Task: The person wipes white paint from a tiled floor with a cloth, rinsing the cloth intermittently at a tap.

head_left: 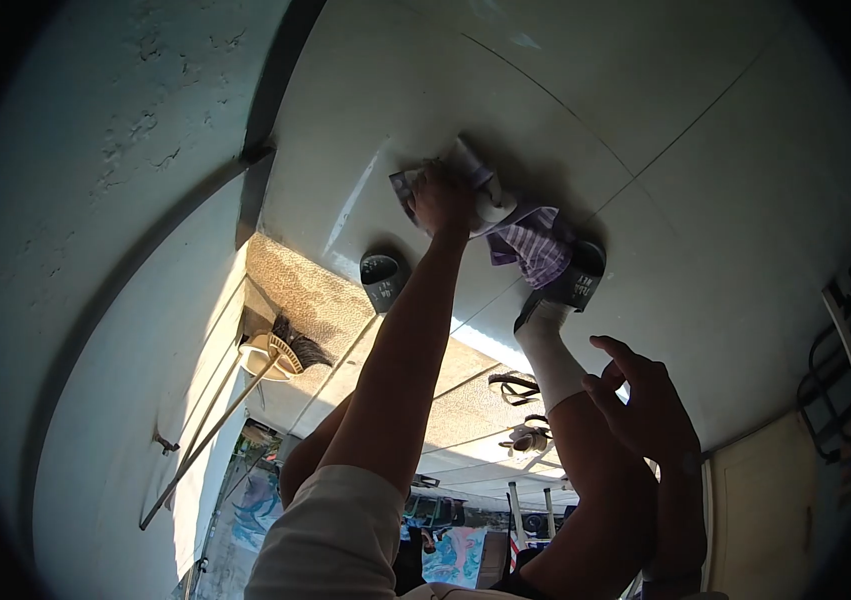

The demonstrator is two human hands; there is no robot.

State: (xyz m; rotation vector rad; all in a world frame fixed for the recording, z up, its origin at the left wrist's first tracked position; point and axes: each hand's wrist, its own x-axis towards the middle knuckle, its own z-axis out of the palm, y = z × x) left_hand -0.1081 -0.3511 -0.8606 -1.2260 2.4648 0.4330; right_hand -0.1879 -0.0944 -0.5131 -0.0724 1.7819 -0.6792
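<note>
My left hand (442, 200) reaches down to the floor and is closed over a bunched purple-and-white checked cloth (535, 245). Part of the cloth lies under the hand, and its loose end trails right, against the dark slipper (585, 275) on my right foot. The other slipper (381, 278) is just below-left of the cloth, partly behind my forearm. My right hand (640, 395) hovers beside my right knee with its fingers loosely apart, holding nothing.
Smooth grey floor (705, 260) spreads around, with a pale wall (135, 250) at left. A broom (295, 345) and dustpan (263, 358) stand by the doorway. Sandals (515, 388) lie behind me. A dark-framed rack (845, 350) is at the right.
</note>
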